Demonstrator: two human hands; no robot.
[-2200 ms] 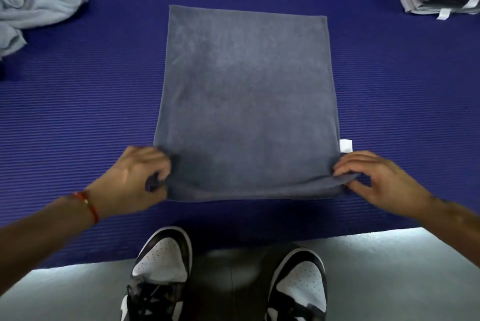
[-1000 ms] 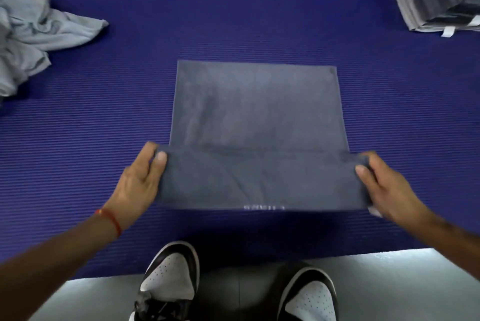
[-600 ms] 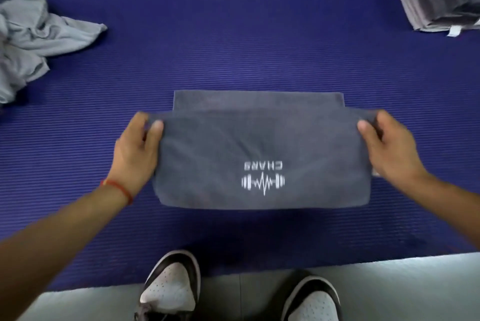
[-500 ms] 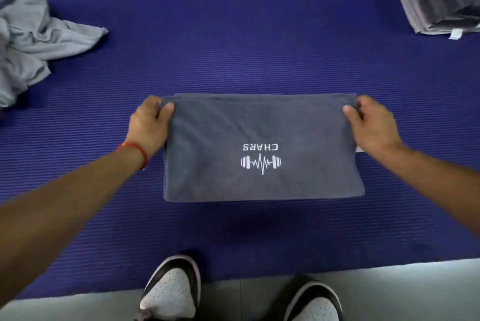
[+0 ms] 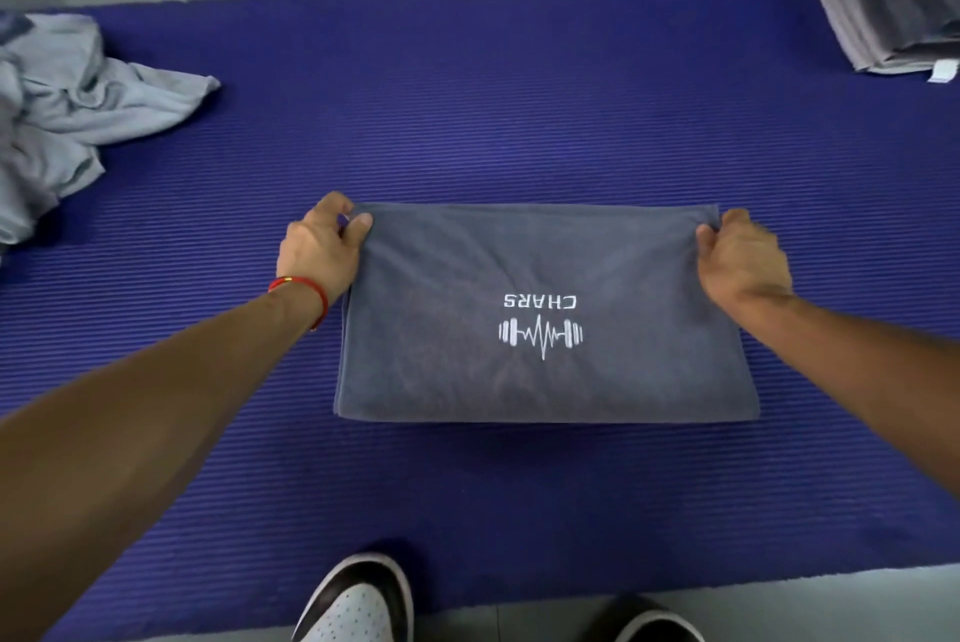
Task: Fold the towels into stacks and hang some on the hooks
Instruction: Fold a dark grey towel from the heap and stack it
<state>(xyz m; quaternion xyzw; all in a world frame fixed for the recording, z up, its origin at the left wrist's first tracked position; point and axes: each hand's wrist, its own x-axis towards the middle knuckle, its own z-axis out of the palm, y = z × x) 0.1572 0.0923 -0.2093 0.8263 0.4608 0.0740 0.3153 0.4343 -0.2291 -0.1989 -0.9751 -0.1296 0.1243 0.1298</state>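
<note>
Head view: both arms reach forward over the purple mat (image 5: pixel 519 121), the left hand (image 5: pixel 319 251) and right hand (image 5: pixel 740 254) each pinching a far corner of the folded grey towel (image 5: pixel 545 381) lying flat mid-mat. The frame's edges crop the crumpled towels (image 5: pixel 62 116) at left and the folded stack (image 5: pixel 893 2) at right.

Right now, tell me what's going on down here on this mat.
A person is folding a dark grey towel on a purple mat. The left hand and the right hand each pinch a far corner of the towel, which lies flat and folded with its white logo facing up. A crumpled pile of light grey towels waits at the far left, and a folded stack sits at the far right.
</note>
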